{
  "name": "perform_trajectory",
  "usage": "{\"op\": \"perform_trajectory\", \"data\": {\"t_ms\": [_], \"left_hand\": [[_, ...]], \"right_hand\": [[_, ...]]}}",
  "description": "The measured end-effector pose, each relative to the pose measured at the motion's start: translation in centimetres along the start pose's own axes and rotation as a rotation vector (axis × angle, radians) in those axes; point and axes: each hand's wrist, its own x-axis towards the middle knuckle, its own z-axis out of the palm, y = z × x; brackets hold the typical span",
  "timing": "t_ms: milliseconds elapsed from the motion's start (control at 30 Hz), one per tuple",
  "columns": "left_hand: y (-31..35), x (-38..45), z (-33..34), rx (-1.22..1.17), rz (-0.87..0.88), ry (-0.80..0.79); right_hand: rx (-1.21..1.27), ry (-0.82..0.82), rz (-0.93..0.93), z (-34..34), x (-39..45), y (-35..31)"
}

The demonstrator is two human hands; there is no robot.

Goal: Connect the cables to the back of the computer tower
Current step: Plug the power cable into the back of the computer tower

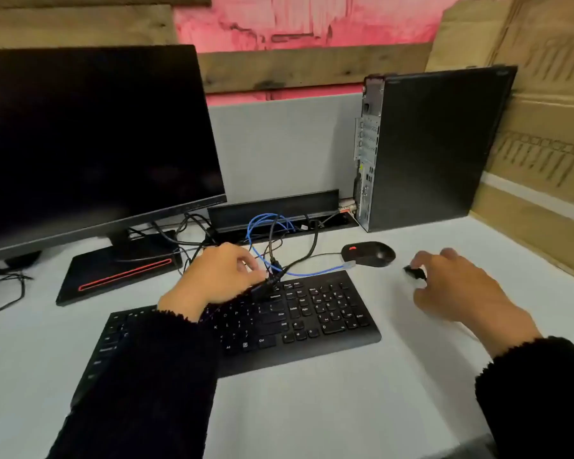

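The way to the tower's [438, 147] port side, at about one o'clock, is partly blocked. A mouse [368, 254] sits on the desk [312, 409] just in front of it, and a tangle of black and blue cables [272, 240] spreads at twelve o'clock, between the keyboard [312, 313] and the black cable tray [272, 207]. Bare desk lies open at three o'clock, between mouse and cardboard [544, 144]. The monitor [90, 140] and its base [120, 270] close off ten to eleven o'clock. A grey divider [279, 144] walls the far edge. Wide clear desk lies at six o'clock.
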Motion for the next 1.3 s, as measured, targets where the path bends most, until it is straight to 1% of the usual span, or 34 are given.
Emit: {"op": "perform_trajectory", "data": {"t_ms": [67, 133, 167, 267, 333, 367, 433, 500, 567, 633, 700, 767, 833, 933, 1000, 1067, 1133, 1200, 1300], "left_hand": [[-0.2, -1.2, 0.5, 0.029, -0.027, -0.086], [-0.4, -1.9, 1.7, -0.039, -0.031, -0.086], [-0.3, -2.1, 2.2, -0.081, -0.012, -0.045], [0.9, -2.0, 2.7, -0.213, 0.044, 0.144], [1.7, -1.6, 3.0, -0.349, 0.058, 0.243], [2.1, -1.4, 3.2, -0.402, 0.066, 0.268], [2.7, -0.9, 3.6, -0.493, 0.097, 0.264], [3.1, -0.4, 3.7, -0.558, 0.148, 0.239], [3.4, 0.4, 3.6, -0.582, 0.189, 0.259], [3.3, 1.5, 3.5, -0.607, 0.219, 0.275], [3.0, 2.6, 3.7, -0.681, 0.247, 0.247], [2.7, 3.5, 4.0, -0.778, 0.225, 0.247], [2.7, 4.3, 3.7, -0.955, 0.172, 0.289], [2.5, 6.1, 2.7, -1.202, 0.082, 0.386], [2.5, 7.0, 2.1, -1.332, 0.05, 0.374], [2.4, 7.6, 1.8, -1.415, 0.056, 0.313], [2.2, 7.9, 1.8, -1.415, 0.078, 0.273], [2.3, 8.0, 1.8, -1.358, 0.085, 0.289], [3.3, 7.4, 1.6, -1.312, 0.124, 0.311]], "right_hand": [[0.04, -0.015, 0.035, 0.5, -0.7, 0.1], [0.093, 0.007, 0.016, 1.4, -1.2, -0.6], [0.114, 0.047, -0.003, 1.8, -1.1, -1.1], [0.184, 0.231, -0.055, 1.9, -0.6, -3.3], [0.307, 0.312, -0.108, 2.0, 0.1, -4.8], [0.394, 0.33, -0.151, 2.0, 0.5, -5.6], [0.523, 0.344, -0.224, 2.4, 1.3, -7.3], [0.567, 0.379, -0.282, 3.0, 2.2, -8.8], [0.591, 0.416, -0.303, 3.5, 3.0, -10.0], [0.61, 0.418, -0.303, 3.7, 4.0, -10.8], [0.616, 0.375, -0.306, 3.9, 5.0, -11.2], [0.628, 0.326, -0.318, 4.3, 6.3, -11.5], [0.637, 0.284, -0.325, 4.9, 7.2, -11.6], [0.579, 0.227, -0.348, 6.3, 8.2, -11.5], [0.552, 0.205, -0.373, 6.9, 8.4, -11.2], [0.542, 0.188, -0.406, 7.2, 8.4, -10.7], [0.529, 0.187, -0.429, 7.3, 8.4, -10.4], [0.539, 0.22, -0.425, 7.3, 8.5, -10.2], [0.624, 0.281, -0.411, 6.8, 8.5, -10.4]]}}
